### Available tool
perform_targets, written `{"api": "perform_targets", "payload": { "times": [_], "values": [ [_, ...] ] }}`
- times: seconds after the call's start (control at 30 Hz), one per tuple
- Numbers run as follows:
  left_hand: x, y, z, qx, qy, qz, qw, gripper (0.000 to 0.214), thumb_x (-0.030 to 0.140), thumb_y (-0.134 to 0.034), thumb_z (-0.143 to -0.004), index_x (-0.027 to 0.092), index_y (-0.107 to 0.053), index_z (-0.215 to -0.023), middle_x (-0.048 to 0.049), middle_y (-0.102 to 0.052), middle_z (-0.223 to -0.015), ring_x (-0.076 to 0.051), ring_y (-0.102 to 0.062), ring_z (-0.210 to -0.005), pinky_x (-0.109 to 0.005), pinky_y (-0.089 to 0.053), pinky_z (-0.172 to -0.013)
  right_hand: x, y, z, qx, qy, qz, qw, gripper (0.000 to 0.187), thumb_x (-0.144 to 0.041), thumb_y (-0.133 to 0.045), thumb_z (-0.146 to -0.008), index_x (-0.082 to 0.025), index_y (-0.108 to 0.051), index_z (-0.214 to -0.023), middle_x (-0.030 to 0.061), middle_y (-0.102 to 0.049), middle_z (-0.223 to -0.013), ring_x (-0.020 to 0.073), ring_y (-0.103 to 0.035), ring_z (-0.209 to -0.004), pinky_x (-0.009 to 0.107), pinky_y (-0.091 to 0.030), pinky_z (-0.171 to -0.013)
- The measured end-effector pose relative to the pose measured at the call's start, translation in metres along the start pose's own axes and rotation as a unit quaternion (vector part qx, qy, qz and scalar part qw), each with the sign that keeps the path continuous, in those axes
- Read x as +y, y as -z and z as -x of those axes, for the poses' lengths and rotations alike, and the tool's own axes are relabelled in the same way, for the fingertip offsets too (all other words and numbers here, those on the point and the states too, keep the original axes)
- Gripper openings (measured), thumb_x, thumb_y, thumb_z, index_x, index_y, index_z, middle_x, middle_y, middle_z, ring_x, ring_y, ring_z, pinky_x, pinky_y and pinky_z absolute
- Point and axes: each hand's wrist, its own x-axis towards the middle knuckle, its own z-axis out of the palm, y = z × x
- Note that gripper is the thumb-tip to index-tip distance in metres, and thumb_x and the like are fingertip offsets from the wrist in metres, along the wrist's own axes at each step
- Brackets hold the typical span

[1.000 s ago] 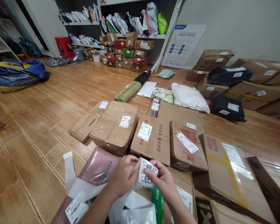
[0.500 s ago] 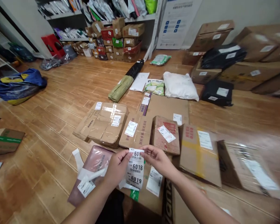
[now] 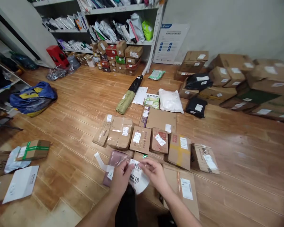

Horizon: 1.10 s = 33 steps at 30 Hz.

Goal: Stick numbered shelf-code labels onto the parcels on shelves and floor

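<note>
A white strip of number labels (image 3: 137,183) hangs between my hands, with "6018" printed on it. My left hand (image 3: 120,176) is closed on its upper left edge, thumb on top. The fingers of my right hand (image 3: 154,172) pinch its upper right edge. Beneath the strip lie a purplish plastic-wrapped parcel (image 3: 115,158) and a carton partly hidden by my hands. A loose white paper strip (image 3: 99,160) trails at the purplish parcel's left. Just beyond stand a brown carton (image 3: 140,139) and a reddish-printed box (image 3: 159,141), both bearing labels.
More cartons (image 3: 180,151) spread to the right. A long wrapped bundle (image 3: 129,94) and a white bag (image 3: 170,100) lie further out. Parcels are stacked along the right wall (image 3: 241,37). Shelves (image 3: 123,9) stand at the back. A blue tarp bag (image 3: 33,97) lies left.
My view has pulled back and risen, so the parcels look smaller and more shelving shows. Both hands still hold the label strip, whose lower end now curls to the right.
</note>
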Motion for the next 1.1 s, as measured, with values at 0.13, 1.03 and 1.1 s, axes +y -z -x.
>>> {"api": "perform_targets", "payload": {
  "times": [0.13,1.03,1.1],
  "values": [
    [0.028,0.054,0.063,-0.024,-0.074,-0.228,0.971,0.031,0.040,-0.041,-0.091,0.020,-0.048,-0.068,0.0023,-0.051,-0.059,-0.013,-0.050,-0.058,-0.023,-0.032,-0.056,-0.028,-0.056,0.065,0.010,-0.087,-0.058,0.994,0.038,-0.049,-0.077,-0.060,-0.016,-0.070,-0.076,0.0025,-0.065,-0.057,0.0123,-0.054,-0.050,0.024,-0.044,-0.049],
    [-0.111,0.487,-0.026,-0.190,-0.093,-0.270,0.939,0.028,0.040,-0.040,-0.092,0.025,-0.065,-0.091,-0.0028,-0.071,-0.079,-0.016,-0.065,-0.070,-0.022,-0.046,-0.067,0.056,-0.475,-0.082,-0.077,-0.165,-0.258,0.949,0.032,-0.037,-0.082,-0.059,-0.021,-0.069,-0.084,-0.0008,-0.065,-0.078,0.0081,-0.055,-0.060,0.018,-0.042,-0.053],
    [-0.124,0.518,-0.047,-0.224,-0.068,-0.238,0.943,0.026,0.040,-0.043,-0.091,0.027,-0.065,-0.093,-0.0006,-0.072,-0.082,-0.016,-0.066,-0.073,-0.021,-0.046,-0.070,0.070,-0.503,-0.104,-0.098,-0.190,-0.277,0.937,0.035,-0.039,-0.083,-0.056,-0.022,-0.070,-0.083,-0.0005,-0.064,-0.078,0.0077,-0.055,-0.058,0.018,-0.041,-0.051]
  ]
}}
